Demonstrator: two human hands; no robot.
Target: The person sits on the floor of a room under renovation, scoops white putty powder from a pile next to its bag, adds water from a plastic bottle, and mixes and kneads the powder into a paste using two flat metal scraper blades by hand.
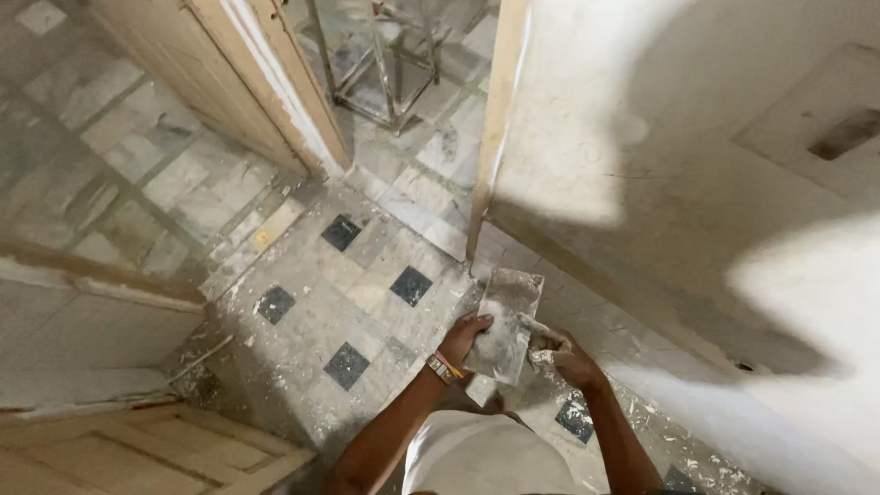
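My left hand (463, 337) grips the left edge of a flat rectangular plaster board (507, 316), grey and smeared with white putty, held level in front of me. A band sits on that wrist. My right hand (557, 353) is closed on a small putty knife (534, 328), whose blade rests on the board's right side. Both hands hover above the tiled floor, close to the white plastered wall (697, 183) on the right.
The floor (367, 293) has pale tiles with small dark squares and plaster splatter. A wooden door (220, 73) stands open at the back, beside the door frame (500, 119). A metal stand (380, 64) stands beyond the doorway. Another wooden panel (137, 454) lies lower left.
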